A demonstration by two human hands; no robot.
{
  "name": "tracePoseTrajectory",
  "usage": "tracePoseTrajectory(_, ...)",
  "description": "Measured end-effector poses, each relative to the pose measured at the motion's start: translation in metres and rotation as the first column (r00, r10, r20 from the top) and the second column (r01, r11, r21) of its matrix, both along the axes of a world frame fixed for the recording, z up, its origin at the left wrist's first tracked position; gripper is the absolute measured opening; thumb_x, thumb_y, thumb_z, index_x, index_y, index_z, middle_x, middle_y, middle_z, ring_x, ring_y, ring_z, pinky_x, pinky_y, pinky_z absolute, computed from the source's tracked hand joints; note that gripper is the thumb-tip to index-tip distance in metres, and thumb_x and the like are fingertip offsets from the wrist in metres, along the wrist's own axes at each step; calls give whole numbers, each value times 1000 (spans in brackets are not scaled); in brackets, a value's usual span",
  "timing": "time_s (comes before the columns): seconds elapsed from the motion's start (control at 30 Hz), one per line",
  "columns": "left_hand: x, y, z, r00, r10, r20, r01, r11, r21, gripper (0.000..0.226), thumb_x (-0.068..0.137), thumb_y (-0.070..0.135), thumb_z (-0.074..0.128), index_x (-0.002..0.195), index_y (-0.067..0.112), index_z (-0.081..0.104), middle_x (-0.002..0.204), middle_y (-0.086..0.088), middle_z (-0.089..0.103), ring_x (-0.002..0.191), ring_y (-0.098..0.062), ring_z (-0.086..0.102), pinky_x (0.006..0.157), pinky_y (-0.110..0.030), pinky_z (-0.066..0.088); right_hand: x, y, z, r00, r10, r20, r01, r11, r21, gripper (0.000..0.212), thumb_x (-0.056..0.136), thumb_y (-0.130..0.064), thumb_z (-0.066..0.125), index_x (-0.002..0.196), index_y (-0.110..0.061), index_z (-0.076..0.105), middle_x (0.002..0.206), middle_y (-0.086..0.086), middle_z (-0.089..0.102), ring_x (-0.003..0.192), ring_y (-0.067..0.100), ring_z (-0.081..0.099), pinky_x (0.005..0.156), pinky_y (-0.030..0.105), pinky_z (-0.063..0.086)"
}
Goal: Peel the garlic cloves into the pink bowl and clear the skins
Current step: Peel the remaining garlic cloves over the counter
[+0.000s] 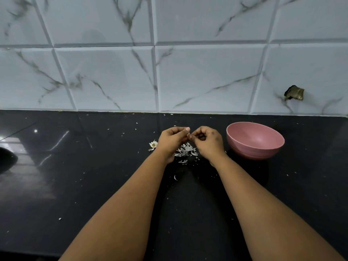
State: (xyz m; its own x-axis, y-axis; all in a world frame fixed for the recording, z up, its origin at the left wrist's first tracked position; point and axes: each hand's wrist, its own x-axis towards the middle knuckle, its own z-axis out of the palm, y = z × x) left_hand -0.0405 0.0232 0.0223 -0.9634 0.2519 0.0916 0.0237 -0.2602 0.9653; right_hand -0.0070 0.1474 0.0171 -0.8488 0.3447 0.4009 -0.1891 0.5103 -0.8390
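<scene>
Both the left hand point(172, 140) and right hand point(206, 141) curl their fingers around 1 small, slippery garlic clove point(188, 136), best pinched at its ends, left of the pink bowl point(255, 141).

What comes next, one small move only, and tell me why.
Probably keep stripping skin off the clove pinched between the left hand and right hand, then drop it into the pink bowl. The bowl looks empty, and loose skins lie under the hands.
</scene>
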Motion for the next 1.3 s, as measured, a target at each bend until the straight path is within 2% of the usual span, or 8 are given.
tracePoseTrajectory(0.1, -2, 0, -1, 999, 32, -26, -32, 999, -3, 22, 90, 9, 66, 103, -9, 65, 81, -14, 66, 79, -22, 66, 75, -24, 57, -1, -1, 0, 1000, -14, -2, 15, 999, 46, 11, 83, -22, 74, 79, -13, 68, 68, -8, 61, 63, 6, 56, 61, 14, 46)
tracePoseTrajectory(0.2, -2, 1, -2, 999, 29, -27, -28, 999, 15, 12, 94, 5, 59, 98, -4, 66, 76, -12, 66, 75, -19, 66, 85, -30, 57, -2, -2, -1, 999, -45, 13, 44, 997, 69, 14, 83, -28, 74, 79, -16, 67, 68, -10, 60, 61, 3, 55, 54, 6, 39)
tracePoseTrajectory(0.37, -4, 4, -2, 1000, 10, 5, -10, 1000, -18, 16, 95, 3, 55, 105, -4, 66, 76, -13, 67, 76, -19, 64, 92, -35, 52, -3, 2, -2, 999, -36, 2, 35, 992, 123, 10, 85, -20, 71, 79, -12, 70, 72, 0, 66, 67, 14, 61, 63, 21, 48)
tracePoseTrajectory(0.53, -1, 4, -4, 997, 50, -55, -52, 998, -41, 18, 91, 10, 66, 102, -4, 67, 77, -13, 66, 68, -11, 64, 69, -20, 55, -3, 1, -2, 1000, -11, 5, 10, 989, 147, 15, 84, -19, 72, 73, -10, 69, 69, 4, 68, 66, 18, 62, 65, 30, 50)
tracePoseTrajectory(0.7, -9, -4, 0, 998, -47, 53, 46, 999, 16, 10, 92, 5, 61, 89, 1, 70, 77, -11, 66, 70, -14, 59, 77, -24, 51, -4, 2, -1, 995, 100, 28, -100, 995, 12, 18, 83, -19, 73, 67, -16, 66, 65, 4, 66, 62, 20, 59, 65, 37, 53)
tracePoseTrajectory(0.87, -9, -8, 3, 991, -103, 84, 95, 991, 90, 17, 94, 2, 54, 86, 0, 69, 73, -4, 70, 65, -10, 57, 72, -19, 52, 6, -4, 6, 976, 216, 23, -209, 964, -164, 12, 89, -14, 67, 77, -15, 71, 67, -3, 65, 58, 4, 59, 61, 21, 49)
tracePoseTrajectory(1.0, -9, -8, 5, 985, -126, 116, 107, 982, 157, 19, 94, 1, 51, 89, 0, 70, 76, -6, 71, 67, -9, 62, 72, -17, 53, 6, -7, 9, 960, 277, 32, -247, 899, -363, 14, 94, -12, 59, 83, -9, 66, 66, -1, 58, 58, 5, 52, 57, 17, 42)
tracePoseTrajectory(1.3, -7, -5, 3, 980, -169, 106, 153, 977, 149, 18, 96, -2, 50, 93, -6, 68, 76, -6, 70, 68, -8, 61, 63, -12, 52, 3, -10, 12, 958, 286, 9, -208, 718, -665, 30, 91, -2, 45, 64, -11, 53, 62, 3, 47, 58, 11, 42, 56, 24, 34)
